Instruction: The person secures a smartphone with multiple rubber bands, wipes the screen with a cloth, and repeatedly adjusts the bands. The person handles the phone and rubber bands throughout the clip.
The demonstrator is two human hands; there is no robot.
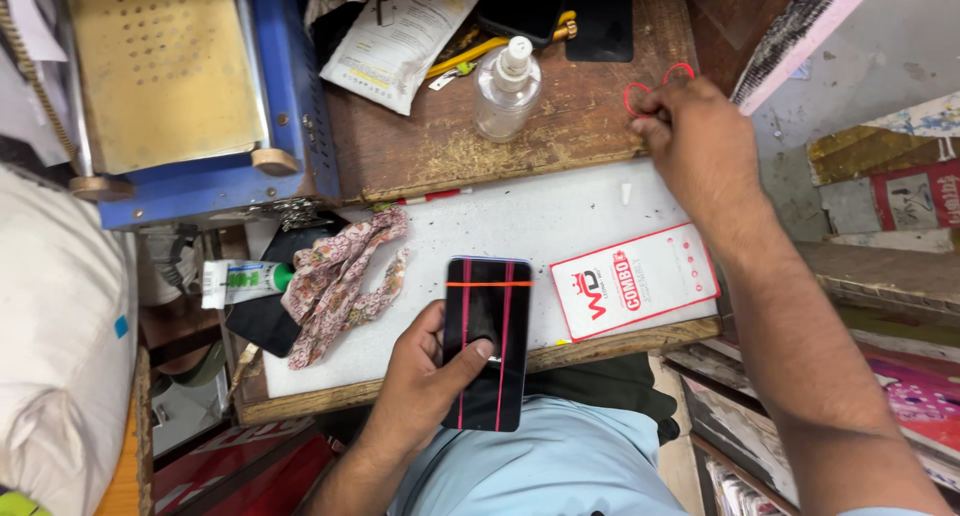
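Between the left hand's (425, 381) fingers (470, 354) lies a black phone (487, 341), gripped from its left edge with the thumb pressed across the dark screen. Two red rubber bands run lengthwise down the phone and an orange one crosses near its top end. The phone lies partly over the front edge of the white mat (520, 221) on the table (440, 141) and partly above the person's lap, which is covered in light blue cloth. At the far edge of the mat, the right hand (700, 141) has its fingers pinched on red rubber bands (655, 84), whose loops stick out above the knuckles against the bare wood. Just beside the phone on its right lies a white card with a red border (635, 281), flat on the mat. To the left of the phone, a flowered cloth (340, 276) is bunched up on the mat's left part, and a small tube with a green cap (245, 278) lies just beyond it next to a dark flat panel (265, 311). Farther back on the wood stands a clear spray bottle (507, 88), upright, with a white printed pouch (400, 31) behind it to the left. A blue machine with a brass-coloured plate (170, 76) fills the far left corner.
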